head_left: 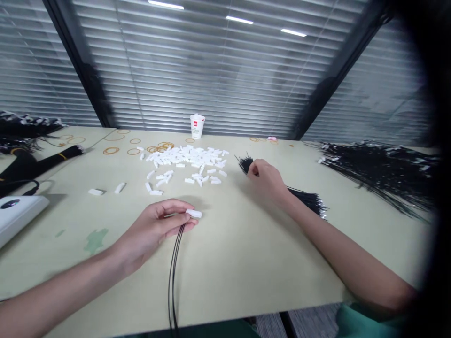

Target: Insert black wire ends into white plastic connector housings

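Black wires (174, 267) droop nearward from the left hand (151, 230), whose fingers pinch a white plug (194, 213), while the right hand (270, 182), curled, its grip unclear, covers the middle of a wire bundle (306, 200) slanting from far left to near right.

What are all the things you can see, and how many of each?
Table: one, pale, across the middle
Blinds: several, grey, behind table
Light strips: three, white, top
Paper cup: one, white with red, back centre
Rubber bands: many, yellowish, mostly back left
Loose white pieces: too many to count, centre-left
Held white piece: one, white, left fingertips
Hanging wires: a few, black, below left hand
Wire bundle: one, black, under right arm
Wire heap: one, black, far right
Left-side wires: several bunches, black
Device: one, white, left edge
Green stains: two, front left
Left hand: one, bare, centre-left
Right hand: one, bare, at wire bundle
Sleeve: one, green, bottom right
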`<state>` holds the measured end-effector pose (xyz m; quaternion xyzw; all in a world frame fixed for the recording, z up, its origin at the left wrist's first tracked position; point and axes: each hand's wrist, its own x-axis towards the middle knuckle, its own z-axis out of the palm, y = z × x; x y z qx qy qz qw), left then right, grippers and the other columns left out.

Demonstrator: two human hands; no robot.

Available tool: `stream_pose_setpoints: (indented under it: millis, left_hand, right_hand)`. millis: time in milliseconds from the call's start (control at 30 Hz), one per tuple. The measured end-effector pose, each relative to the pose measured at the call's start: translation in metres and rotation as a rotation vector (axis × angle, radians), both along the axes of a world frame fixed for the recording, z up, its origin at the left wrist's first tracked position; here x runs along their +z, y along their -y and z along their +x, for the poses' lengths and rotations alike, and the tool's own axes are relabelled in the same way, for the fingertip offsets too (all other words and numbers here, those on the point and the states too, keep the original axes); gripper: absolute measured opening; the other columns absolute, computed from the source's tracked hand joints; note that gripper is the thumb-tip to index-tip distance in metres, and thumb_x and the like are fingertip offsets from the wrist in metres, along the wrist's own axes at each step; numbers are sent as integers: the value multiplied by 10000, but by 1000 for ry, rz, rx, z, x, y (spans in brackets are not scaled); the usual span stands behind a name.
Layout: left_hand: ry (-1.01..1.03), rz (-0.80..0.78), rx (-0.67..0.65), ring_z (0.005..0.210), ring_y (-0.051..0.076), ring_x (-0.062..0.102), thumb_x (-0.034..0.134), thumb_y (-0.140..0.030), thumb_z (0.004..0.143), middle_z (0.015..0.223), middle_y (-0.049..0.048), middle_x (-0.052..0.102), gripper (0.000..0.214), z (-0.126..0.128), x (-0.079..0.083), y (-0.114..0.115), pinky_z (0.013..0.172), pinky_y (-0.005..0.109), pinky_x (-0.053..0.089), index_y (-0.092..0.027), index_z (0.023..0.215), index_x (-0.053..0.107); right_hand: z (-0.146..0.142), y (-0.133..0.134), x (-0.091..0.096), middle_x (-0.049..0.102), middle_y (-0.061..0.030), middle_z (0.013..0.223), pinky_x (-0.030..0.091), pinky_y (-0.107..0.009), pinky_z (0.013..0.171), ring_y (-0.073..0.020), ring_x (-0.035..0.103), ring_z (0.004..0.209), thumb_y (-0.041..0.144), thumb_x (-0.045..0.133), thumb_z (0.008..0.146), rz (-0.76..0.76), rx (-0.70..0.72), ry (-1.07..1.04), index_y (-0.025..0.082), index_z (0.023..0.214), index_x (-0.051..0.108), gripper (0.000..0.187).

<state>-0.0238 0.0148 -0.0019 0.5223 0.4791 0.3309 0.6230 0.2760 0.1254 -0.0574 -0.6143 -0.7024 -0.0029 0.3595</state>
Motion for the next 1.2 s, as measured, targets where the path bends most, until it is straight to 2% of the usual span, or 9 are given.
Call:
stream_pose_setpoints:
  millis: [100,233,367,500,633,800,1000,1067,1200]
  left_hand:
    - [-5,-17,3,932,172,619,656,-289,780,910,28,650,172,1,1,1,919,301,444,-176,904,617]
    - [41,-52,7,912,149,630,652,-251,785,982,28,663,136,1,0,1,889,281,460,-176,880,589]
    - [78,-65,-21,985,153,607,671,-242,769,1028,32,665,143,-1,-2,-1,935,282,414,-176,863,585]
    - [44,5,-23,986,136,590,696,-214,738,892,4,681,125,-2,0,-2,897,241,383,-178,781,585]
    - [21,-35,-45,937,120,580,693,-254,738,901,-1,667,136,1,2,1,832,224,387,-186,775,581]
    - [34,-79,-44,739,76,548,705,-274,721,758,-30,610,161,3,2,5,682,172,410,-178,741,578]
    - [137,-150,-72,905,123,590,669,-243,758,888,5,643,115,3,4,6,881,242,449,-168,737,584]
    - [138,-153,-92,938,143,594,665,-225,761,924,13,642,90,3,5,6,901,262,454,-180,817,611]
    - [176,-171,-95,1034,181,576,652,-178,771,1101,34,592,269,2,7,7,928,288,457,-230,1031,604]
  right_hand:
    - [-7,14,15,599,-32,807,346,-231,548,-110,480,602,245,414,837,-7,44,-113,191,897,492,112]
    - [-23,33,30,610,-8,779,352,-208,516,-90,454,558,379,319,915,-25,138,-203,211,988,513,267]
    - [-40,51,35,507,25,633,344,-210,542,-80,405,534,430,276,933,-32,218,-237,232,1035,561,362]
    - [-59,73,37,493,21,633,339,-218,544,-77,398,535,366,352,924,-109,421,-260,208,971,600,298]
    - [-79,99,40,605,-21,872,399,-221,614,-85,508,655,254,369,916,-194,637,-403,194,1020,557,223]
    - [-94,122,46,574,12,741,340,-210,567,-75,456,625,257,375,921,-296,693,-460,187,912,555,193]
    - [-98,130,46,467,59,558,275,-207,494,-60,364,509,342,404,917,-409,754,-571,201,927,536,193]
    - [-99,132,45,483,62,557,280,-207,497,-58,363,502,342,423,911,-445,774,-607,206,934,517,167]
    - [-98,136,46,517,65,579,332,-209,540,-62,429,537,297,405,921,-477,799,-680,224,920,448,84]
